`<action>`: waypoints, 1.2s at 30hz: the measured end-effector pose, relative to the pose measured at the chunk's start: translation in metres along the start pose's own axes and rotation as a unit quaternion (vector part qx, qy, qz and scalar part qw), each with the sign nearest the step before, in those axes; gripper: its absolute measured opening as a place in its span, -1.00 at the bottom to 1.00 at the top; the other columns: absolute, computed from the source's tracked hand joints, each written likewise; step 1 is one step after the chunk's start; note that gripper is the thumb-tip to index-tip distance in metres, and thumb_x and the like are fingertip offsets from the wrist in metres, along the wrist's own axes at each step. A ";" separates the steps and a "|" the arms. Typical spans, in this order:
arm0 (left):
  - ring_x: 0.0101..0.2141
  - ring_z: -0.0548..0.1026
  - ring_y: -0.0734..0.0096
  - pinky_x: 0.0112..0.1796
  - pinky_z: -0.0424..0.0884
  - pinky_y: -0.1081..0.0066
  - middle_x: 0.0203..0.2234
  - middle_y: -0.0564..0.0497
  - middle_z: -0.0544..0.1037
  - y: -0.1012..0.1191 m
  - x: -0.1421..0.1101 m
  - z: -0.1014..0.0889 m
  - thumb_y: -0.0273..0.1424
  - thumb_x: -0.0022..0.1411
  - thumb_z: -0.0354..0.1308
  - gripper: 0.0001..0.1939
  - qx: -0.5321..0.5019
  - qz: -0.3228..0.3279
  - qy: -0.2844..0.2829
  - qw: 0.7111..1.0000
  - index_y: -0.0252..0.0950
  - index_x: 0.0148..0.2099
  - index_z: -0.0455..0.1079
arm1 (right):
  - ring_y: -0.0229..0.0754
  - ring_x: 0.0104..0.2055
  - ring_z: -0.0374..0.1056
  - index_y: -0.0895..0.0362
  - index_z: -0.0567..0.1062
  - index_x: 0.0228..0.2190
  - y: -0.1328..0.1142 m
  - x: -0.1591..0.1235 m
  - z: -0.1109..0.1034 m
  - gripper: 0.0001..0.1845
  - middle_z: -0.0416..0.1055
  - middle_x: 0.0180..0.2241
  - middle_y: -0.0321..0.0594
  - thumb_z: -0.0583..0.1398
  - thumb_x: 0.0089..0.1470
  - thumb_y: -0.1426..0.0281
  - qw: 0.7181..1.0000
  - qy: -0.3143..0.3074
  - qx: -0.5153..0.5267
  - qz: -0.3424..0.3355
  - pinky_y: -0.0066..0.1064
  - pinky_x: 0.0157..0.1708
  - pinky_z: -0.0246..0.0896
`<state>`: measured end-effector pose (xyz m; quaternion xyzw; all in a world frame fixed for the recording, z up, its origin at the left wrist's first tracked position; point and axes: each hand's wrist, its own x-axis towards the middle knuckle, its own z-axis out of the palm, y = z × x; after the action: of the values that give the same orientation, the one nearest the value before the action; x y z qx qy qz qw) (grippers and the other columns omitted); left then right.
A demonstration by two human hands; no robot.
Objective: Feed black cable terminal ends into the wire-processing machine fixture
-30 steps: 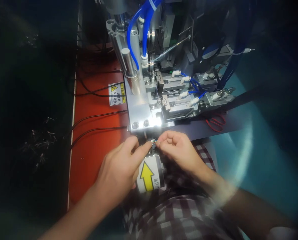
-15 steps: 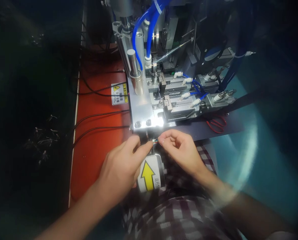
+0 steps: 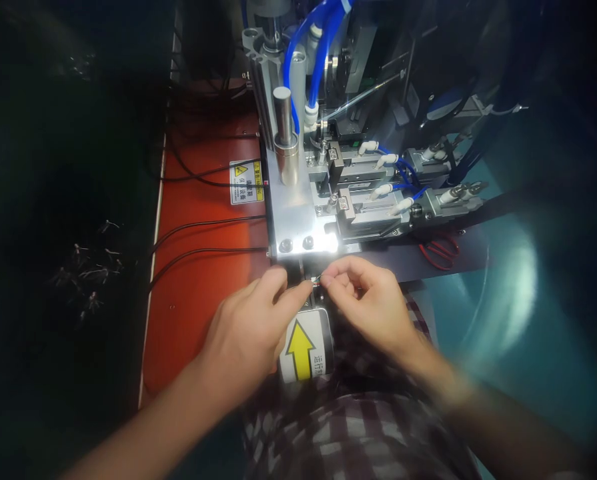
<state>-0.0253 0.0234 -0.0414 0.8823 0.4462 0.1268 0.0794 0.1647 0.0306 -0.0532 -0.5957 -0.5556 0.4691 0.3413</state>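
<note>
At the lower centre of the frame, the right hand (image 3: 371,297) pinches thin coloured wires (image 3: 317,283) between thumb and forefinger, while the left hand (image 3: 253,320) has its thumb tip at their other end, its grip too small to tell. The wires lie just above the white label with a yellow arrow (image 3: 301,348) and below the bright metal plate (image 3: 298,223), with red-handled scissors (image 3: 439,253) right of centre.

Red tabletop (image 3: 193,327) crossed by black cables (image 3: 205,222), marked with a warning label (image 3: 245,183), red loops (image 3: 441,253) laid on dark surface (image 3: 383,263)
</note>
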 end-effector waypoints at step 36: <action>-0.48 0.37 0.46 -0.52 0.30 0.50 -0.38 -0.02 0.37 -0.002 -0.002 0.002 -0.61 0.22 -0.06 -0.60 -0.021 -0.006 0.008 1.000 -0.30 0.06 0.39 | -0.34 -0.60 0.05 0.14 0.42 -0.43 0.004 0.001 0.006 -0.87 0.14 -0.63 -0.43 0.19 0.08 0.34 0.996 -0.021 0.085 0.034 -0.48 -0.61 -0.02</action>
<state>-0.0270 0.0227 -0.0444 0.8765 0.4498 0.1426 0.0952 0.1606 0.0299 -0.0594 -0.5733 -0.5005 0.5379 0.3627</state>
